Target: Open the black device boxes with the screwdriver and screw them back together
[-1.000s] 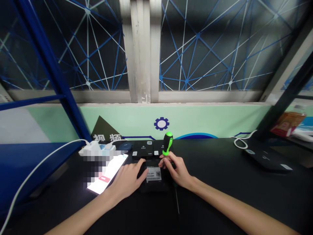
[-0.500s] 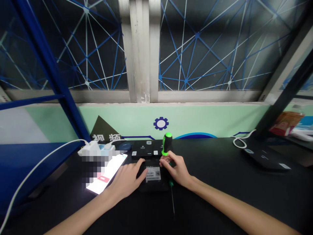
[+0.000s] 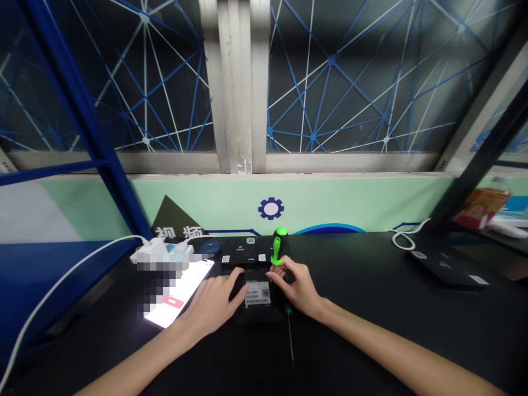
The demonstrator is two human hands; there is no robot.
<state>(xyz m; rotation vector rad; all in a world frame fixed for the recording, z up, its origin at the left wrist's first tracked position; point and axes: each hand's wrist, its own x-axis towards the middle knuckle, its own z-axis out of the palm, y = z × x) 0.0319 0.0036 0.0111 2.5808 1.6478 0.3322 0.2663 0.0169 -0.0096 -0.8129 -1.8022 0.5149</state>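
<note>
A flat black box (image 3: 258, 314) with a white label lies in front of me on the table. My left hand (image 3: 214, 300) holds it at its left side, thumb along the label's edge and fingers bent over the far left corner. Above the box's far right corner stands a screwdriver (image 3: 281, 245) with a green and black handle, roughly upright. The closed fingers of my right hand (image 3: 295, 283) pinch it just under the handle; they hide its shaft and tip. A second screwdriver (image 3: 291, 335), with a dark green handle, lies partly beneath that hand, its shaft toward me.
Behind the box are two more black boxes (image 3: 239, 251). A lit phone (image 3: 181, 297) is left of my left hand, near a power strip (image 3: 164, 250) with a white cable. Farther right sit another black box (image 3: 447, 268) and a white cable (image 3: 406, 236).
The screwdriver handle has turned between the fingers, so its green strip now faces me. Both hands stay nearly where they were.
</note>
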